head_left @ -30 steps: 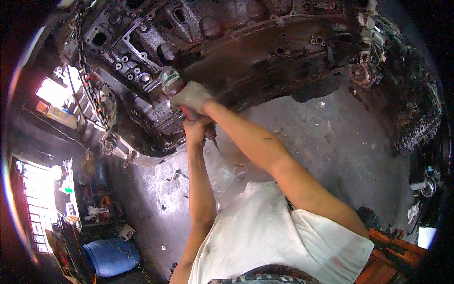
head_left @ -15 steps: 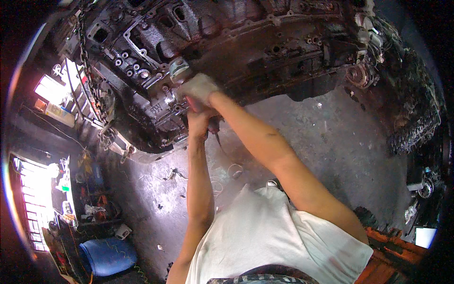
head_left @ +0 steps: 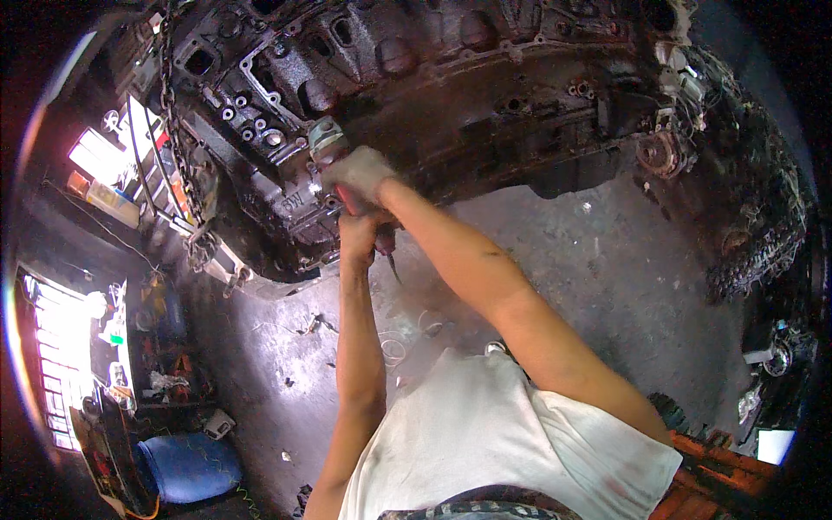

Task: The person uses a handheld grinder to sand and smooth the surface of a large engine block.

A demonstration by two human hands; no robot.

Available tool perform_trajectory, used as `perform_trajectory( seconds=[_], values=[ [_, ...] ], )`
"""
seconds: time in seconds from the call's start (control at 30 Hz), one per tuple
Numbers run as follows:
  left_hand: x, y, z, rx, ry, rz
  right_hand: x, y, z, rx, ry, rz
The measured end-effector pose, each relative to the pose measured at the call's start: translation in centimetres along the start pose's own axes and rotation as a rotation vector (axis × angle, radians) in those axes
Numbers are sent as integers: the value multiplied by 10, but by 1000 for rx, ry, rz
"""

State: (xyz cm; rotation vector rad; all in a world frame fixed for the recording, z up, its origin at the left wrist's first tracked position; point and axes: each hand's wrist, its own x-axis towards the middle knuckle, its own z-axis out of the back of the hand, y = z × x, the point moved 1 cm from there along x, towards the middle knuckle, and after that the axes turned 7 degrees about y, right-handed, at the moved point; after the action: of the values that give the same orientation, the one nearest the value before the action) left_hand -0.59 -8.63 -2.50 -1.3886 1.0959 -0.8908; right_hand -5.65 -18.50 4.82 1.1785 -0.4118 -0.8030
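A power tool that looks like an angle grinder [head_left: 327,134] has a grey-green head and a dark red body. Its head is against or very close to the dark, oily engine block [head_left: 485,82]; contact cannot be made out. My right hand [head_left: 364,172], in a pale work glove, is wrapped over the body just behind the head. Below it, my bare left hand [head_left: 357,234] grips the rear of the body. A cord hangs from the tool's back end. The hands cover much of the body, and the working face is hidden.
A chain [head_left: 169,100] hangs down at the block's left end. A greasy chunk of machinery [head_left: 745,191] stands at right. Loose small parts [head_left: 321,322] and a thin coiled wire [head_left: 393,351] lie on the concrete floor. A blue container [head_left: 191,468] sits lower left, orange metalwork [head_left: 719,468] lower right.
The tool's head sits slightly lower in view, and both hands keep hold of it. The engine block has shifted a little in the picture as the view moved.
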Motion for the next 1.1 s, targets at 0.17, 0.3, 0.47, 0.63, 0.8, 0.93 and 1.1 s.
perform_trajectory(
  seconds=[0.17, 0.3, 0.47, 0.63, 0.8, 0.93, 1.1],
  values=[
    [1, 1, -7, 87, 24, -26, 8, -11, 3, -50, -96, 41],
    [6, 9, -9, 56, 27, -78, -6, -8, 11, -91, -87, -17],
    [7, 4, -32, 76, 4, -90, 0, -19, 28, -172, -91, 18],
    [14, 19, -20, 58, -1, -40, -15, -13, 26, -144, -110, -50],
    [14, 28, -28, 59, 23, -33, -35, -9, 37, -163, -55, -62],
    [12, 20, -60, 43, 50, 18, -8, -44, 52, -197, -142, -26],
    [9, 23, -56, -3, 45, -56, -13, -43, 49, -50, -123, -76]
  ],
)
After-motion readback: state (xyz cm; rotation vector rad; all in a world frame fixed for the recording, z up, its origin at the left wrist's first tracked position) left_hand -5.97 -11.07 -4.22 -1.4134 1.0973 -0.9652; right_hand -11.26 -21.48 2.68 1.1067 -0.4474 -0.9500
